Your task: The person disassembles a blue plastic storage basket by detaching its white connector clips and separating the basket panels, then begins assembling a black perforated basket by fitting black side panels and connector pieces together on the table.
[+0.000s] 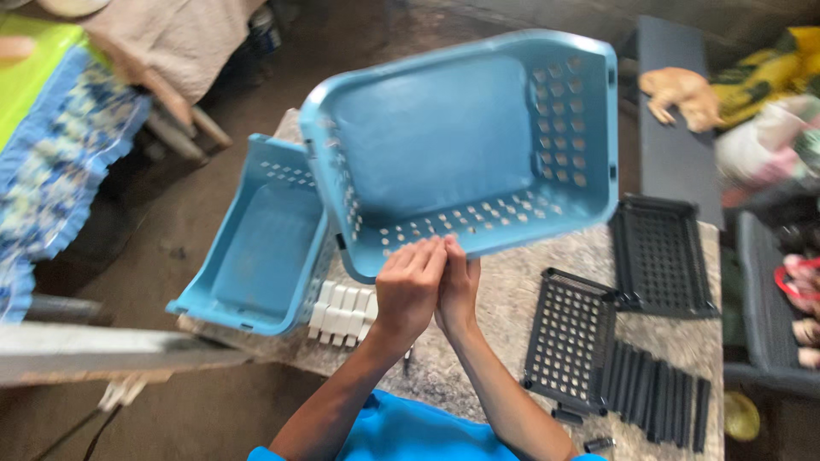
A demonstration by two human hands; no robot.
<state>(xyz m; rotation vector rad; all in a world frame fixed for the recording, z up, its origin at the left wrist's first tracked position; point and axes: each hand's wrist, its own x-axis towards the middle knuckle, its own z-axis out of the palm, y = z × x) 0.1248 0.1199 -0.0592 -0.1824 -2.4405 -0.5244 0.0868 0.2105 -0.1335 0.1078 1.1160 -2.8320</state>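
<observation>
Hands together at the near rim of a blue basket (444,137), held up tilted over the table (504,290) w/ its open side facing the camera. Left hand (410,286) and right hand (459,286) press side by side, fingers curled onto the lower edge; both closed on the basket rim, grip narrow, fingertips partly hidden behind each other.

To do this well, my read: keep both thumbs close on the rim so the basket doesn't swing, hold it steady, since only one edge is gripped and the far side hangs free. A firmer hold nearer a corner would likely help.

Containers: held basket is empty, holes along its walls. Second blue basket (265,239) sits at the table's left edge, also empty, half behind the first. White connector pieces (342,312) lie in a row just beside it, under the held one. On the right, two black perforated panels (571,337) (662,256) lie flat, w/ black rods (653,388) lined up next to the nearer one. Nothing sits in or on the panels
</observation>
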